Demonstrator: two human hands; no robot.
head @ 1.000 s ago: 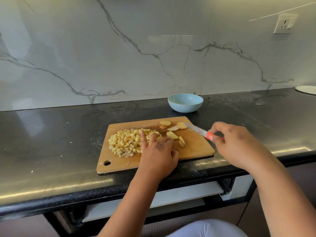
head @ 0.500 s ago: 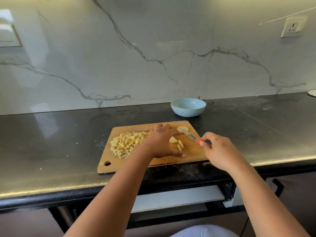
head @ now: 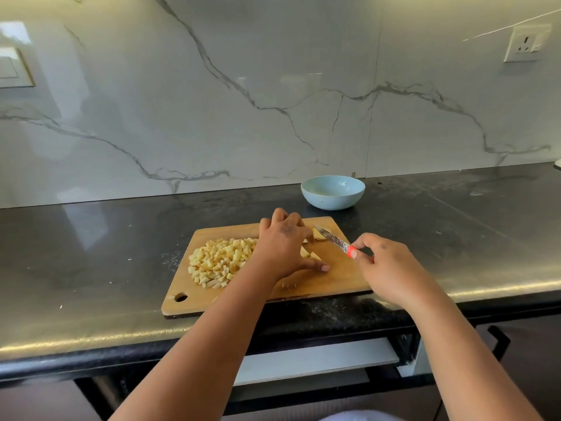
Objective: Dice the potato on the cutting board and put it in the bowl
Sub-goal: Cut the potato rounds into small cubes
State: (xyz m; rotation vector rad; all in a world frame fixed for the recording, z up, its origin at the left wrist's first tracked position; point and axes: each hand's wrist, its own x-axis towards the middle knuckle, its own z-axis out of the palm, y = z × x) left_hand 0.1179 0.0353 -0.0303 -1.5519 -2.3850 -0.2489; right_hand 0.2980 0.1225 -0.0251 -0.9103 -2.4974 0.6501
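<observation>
While the left hand [head: 283,247] lies with curled fingers over uncut pale potato slices [head: 317,235] at 1 o'clock on the rectangular wooden cutting board [head: 328,281], the right hand [head: 387,268] pinches the red handle of a small steel-bladed knife [head: 334,240], tip at the slices. Yellow diced potato [head: 220,261] is heaped at 9 o'clock. Off the board at 12 o'clock, a round pale-blue bowl [head: 333,192] stands on the black stone bench [head: 91,253]

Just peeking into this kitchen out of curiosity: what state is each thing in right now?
Bowl: empty, upright.
Diced potato: piled on the board.
Potato slices: uncut, mostly hidden.
Cutting board: flat on the counter.
Knife: held, tip at the slices.
Left hand: over the slices.
Right hand: gripping the knife.
</observation>
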